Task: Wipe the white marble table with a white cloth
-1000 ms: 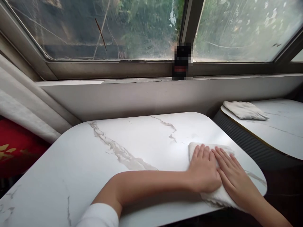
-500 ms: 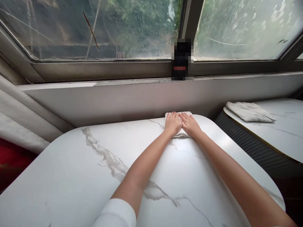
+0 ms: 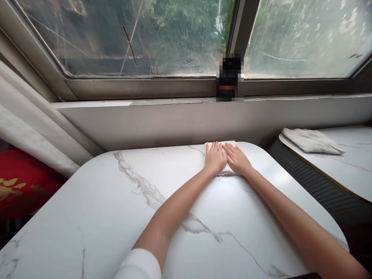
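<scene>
Both arms stretch across a white marble-patterned table [image 3: 95, 209] toward its far edge. My left hand [image 3: 215, 158] and my right hand [image 3: 237, 159] lie flat side by side, fingers together, pressing down on a folded white cloth [image 3: 225, 169]. Only the cloth's rim shows around the hands, near the wall under the window sill [image 3: 174, 101].
A second marble-topped table [image 3: 348, 162] stands at the right with another folded white cloth [image 3: 312, 140] on it, across a dark gap. A small dark object [image 3: 229, 79] sits on the sill. A pale curtain [image 3: 26, 128] and red fabric [image 3: 20, 182] are at the left.
A second ago both hands pressed the cloth near the table's front right corner; they slid it to the far edge. Since half a second ago they have barely moved.
</scene>
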A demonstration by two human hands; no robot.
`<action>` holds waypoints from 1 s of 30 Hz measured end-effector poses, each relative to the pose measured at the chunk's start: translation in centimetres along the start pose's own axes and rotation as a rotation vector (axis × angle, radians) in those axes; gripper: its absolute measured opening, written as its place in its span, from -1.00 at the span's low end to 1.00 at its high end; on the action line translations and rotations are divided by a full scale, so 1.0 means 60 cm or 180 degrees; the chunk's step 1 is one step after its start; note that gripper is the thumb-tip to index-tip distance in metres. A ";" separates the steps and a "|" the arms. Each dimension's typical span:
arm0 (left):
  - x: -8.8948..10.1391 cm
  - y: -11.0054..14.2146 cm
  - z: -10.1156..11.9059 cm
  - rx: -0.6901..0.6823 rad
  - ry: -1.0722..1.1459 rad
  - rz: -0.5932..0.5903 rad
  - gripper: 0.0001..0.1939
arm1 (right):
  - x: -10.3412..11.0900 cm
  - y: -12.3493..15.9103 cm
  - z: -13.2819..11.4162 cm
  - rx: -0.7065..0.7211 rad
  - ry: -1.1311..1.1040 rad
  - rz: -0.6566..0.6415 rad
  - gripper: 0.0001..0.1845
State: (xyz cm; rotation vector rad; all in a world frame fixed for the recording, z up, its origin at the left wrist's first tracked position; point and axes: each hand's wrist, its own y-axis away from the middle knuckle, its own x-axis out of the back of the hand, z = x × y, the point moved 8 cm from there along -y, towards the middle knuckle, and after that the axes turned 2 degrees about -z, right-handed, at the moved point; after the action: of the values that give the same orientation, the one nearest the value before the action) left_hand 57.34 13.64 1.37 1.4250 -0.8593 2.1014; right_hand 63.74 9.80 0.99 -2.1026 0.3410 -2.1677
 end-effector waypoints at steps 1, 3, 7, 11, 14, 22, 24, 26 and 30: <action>0.004 0.019 0.005 -0.0059 -0.0006 -0.0022 -0.48 | 0.004 0.019 -0.010 -0.0004 0.0003 0.0018 -0.44; 0.011 0.064 0.019 -0.0245 0.0001 -0.0099 -0.48 | 0.013 0.067 -0.032 -0.0054 0.0018 0.0089 -0.44; 0.032 0.175 0.052 -0.0644 0.0107 -0.0329 -0.47 | 0.039 0.182 -0.089 -0.0111 0.0114 0.0297 -0.41; 0.061 0.289 0.071 -0.0903 0.0318 -0.0643 -0.47 | 0.075 0.282 -0.168 0.0217 0.0221 0.0463 -0.31; 0.084 0.357 0.069 -0.0974 0.0580 -0.0982 -0.46 | 0.099 0.331 -0.222 0.0456 0.0318 0.0508 -0.24; 0.101 0.394 0.016 -0.0533 0.1183 -0.1592 -0.42 | 0.102 0.306 -0.269 0.0814 0.0283 0.0288 -0.32; 0.094 0.363 -0.009 -0.0360 0.1064 -0.1367 -0.43 | 0.084 0.260 -0.262 0.0716 0.0150 0.0124 -0.39; 0.089 0.319 -0.040 -0.0205 0.0866 -0.1011 -0.45 | 0.063 0.203 -0.256 0.0586 0.0003 -0.0022 -0.42; 0.086 0.217 -0.112 0.0013 0.0418 -0.0351 -0.49 | 0.026 0.074 -0.244 0.0282 -0.0211 -0.0171 -0.41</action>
State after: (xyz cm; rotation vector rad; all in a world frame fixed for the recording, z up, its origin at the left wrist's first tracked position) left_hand 42.40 9.46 1.24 1.2900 -0.7097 2.0882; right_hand 48.76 6.46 1.17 -2.1530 0.1812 -2.0939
